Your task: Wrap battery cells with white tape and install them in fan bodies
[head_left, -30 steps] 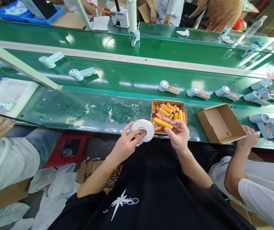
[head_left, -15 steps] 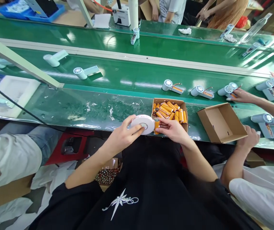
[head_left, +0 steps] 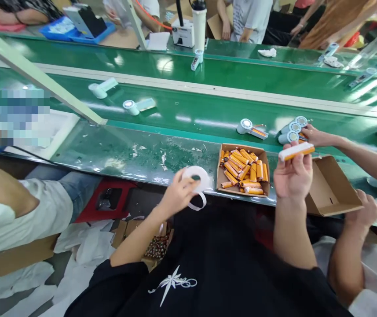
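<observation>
My left hand (head_left: pixel 179 190) grips a roll of white tape (head_left: pixel 199 177) over the front edge of the bench, and a loose strip of tape curls below it. Raised to the right, my right hand (head_left: pixel 294 174) holds an orange battery (head_left: pixel 302 151) between thumb and fingers, with a white strip along its upper side. Between my hands stands a cardboard box (head_left: pixel 219 187) holding many orange batteries (head_left: pixel 241 167).
An open cardboard box (head_left: pixel 335 185) sits at right, a co-worker's hand (head_left: pixel 366 207) on it. Another co-worker's hand (head_left: pixel 312 134) touches light-blue fan bodies (head_left: pixel 294 127). More such units (head_left: pixel 132 107) lie on the green belt (head_left: pixel 188 119). A slanted metal post (head_left: pixel 43 75) crosses the left side.
My right hand has moved from the tape roll up and right with the battery, which now carries a white strip. The tape roll stays in my left hand. The open box has shifted.
</observation>
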### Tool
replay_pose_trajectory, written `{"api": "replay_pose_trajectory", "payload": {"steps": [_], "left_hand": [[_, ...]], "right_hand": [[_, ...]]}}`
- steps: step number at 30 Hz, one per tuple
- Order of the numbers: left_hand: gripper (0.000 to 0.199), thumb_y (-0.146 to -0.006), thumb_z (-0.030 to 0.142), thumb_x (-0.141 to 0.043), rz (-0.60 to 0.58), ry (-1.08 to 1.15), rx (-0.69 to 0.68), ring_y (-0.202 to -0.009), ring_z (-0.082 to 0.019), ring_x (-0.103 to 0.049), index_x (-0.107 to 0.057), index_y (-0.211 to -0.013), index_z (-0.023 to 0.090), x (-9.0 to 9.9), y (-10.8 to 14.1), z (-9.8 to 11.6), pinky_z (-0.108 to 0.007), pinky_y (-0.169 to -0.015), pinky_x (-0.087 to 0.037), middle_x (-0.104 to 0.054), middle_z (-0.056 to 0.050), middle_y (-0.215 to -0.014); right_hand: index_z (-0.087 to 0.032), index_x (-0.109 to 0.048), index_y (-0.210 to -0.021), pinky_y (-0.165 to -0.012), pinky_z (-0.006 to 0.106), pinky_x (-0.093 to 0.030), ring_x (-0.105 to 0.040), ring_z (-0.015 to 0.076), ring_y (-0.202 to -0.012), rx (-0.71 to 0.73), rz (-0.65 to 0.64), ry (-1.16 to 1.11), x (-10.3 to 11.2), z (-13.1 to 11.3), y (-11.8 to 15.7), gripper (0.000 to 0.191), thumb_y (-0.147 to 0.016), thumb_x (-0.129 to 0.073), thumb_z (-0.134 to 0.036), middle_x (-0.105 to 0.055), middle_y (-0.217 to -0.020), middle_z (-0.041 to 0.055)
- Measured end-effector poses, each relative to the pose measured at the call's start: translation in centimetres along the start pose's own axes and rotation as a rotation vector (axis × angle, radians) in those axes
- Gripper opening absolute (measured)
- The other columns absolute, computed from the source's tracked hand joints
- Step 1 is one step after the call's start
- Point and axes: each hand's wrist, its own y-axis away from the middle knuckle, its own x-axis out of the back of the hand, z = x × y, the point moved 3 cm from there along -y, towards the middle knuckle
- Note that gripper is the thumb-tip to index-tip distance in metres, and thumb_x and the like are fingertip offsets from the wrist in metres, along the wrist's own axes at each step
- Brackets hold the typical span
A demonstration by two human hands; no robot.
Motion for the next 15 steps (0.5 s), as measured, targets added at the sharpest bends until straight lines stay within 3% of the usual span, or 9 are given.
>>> {"api": "replay_pose_trajectory", "payload": {"steps": [3,5,7,10,12,15], "left_hand": [[0.051,-0.086,0.029,-0.082,-0.203,0.114,0.145,-0.153,-0.041,-0.039,-0.072,-0.136,0.022,2.1,-0.3,-7.0,-0.068,-0.121,-0.041,-0.071,-0.013,-0.136],[0.051,-0.087,0.039,-0.080,-0.242,0.224,0.238,-0.150,-0.037,-0.045,-0.072,-0.134,0.021,3.7,-1.5,-11.0,-0.060,-0.123,-0.041,-0.069,-0.013,-0.141],[0.043,-0.093,0.045,-0.072,-0.133,0.249,0.385,-0.138,-0.032,-0.058,-0.075,-0.126,0.018,5.3,-3.9,-14.8,-0.049,-0.121,-0.045,-0.072,-0.013,-0.137],[0.039,-0.101,0.039,-0.058,0.073,0.057,0.607,-0.125,-0.027,-0.065,-0.075,-0.122,0.011,7.7,-9.4,-21.0,-0.042,-0.118,-0.044,-0.074,-0.015,-0.131],[0.040,-0.100,0.032,-0.057,0.110,-0.124,0.676,-0.132,-0.029,-0.058,-0.071,-0.127,0.006,9.2,-13.0,-25.3,-0.045,-0.122,-0.037,-0.069,-0.018,-0.138],[0.046,-0.097,0.028,-0.060,0.079,-0.324,0.756,-0.144,-0.036,-0.040,-0.065,-0.136,0.004,11.5,-16.5,-30.9,-0.060,-0.125,-0.025,-0.059,-0.021,-0.150]], "right_hand": [[-0.037,-0.065,-0.127,-0.084,0.029,-0.066,-0.078,0.0192,-0.106,-0.110,-0.072,0.036,1.7,-0.2,0.9,0.060,-0.074,-0.091,-0.027,-0.080,-0.115,0.0028],[-0.035,-0.066,-0.116,-0.080,0.031,-0.066,-0.080,0.0219,-0.101,-0.132,-0.045,0.063,3.1,0.4,2.7,0.053,-0.072,-0.093,-0.027,-0.081,-0.108,0.0029],[-0.032,-0.063,-0.102,-0.073,0.033,-0.067,-0.081,0.0245,-0.097,-0.128,0.021,0.090,4.9,0.9,4.0,0.045,-0.070,-0.094,-0.028,-0.081,-0.104,0.0032],[-0.029,-0.056,-0.084,-0.062,0.034,-0.065,-0.081,0.0272,-0.090,-0.153,0.116,0.144,7.3,1.2,4.5,0.042,-0.067,-0.094,-0.033,-0.081,-0.102,0.0064],[-0.027,-0.052,-0.077,-0.062,0.038,-0.066,-0.080,0.0295,-0.089,-0.170,0.159,0.193,8.5,1.1,4.2,0.044,-0.065,-0.093,-0.037,-0.080,-0.101,0.0086],[-0.027,-0.050,-0.071,-0.071,0.048,-0.068,-0.080,0.0331,-0.091,-0.166,0.214,0.244,10.3,0.5,3.9,0.047,-0.061,-0.094,-0.039,-0.078,-0.097,0.0089]]}}
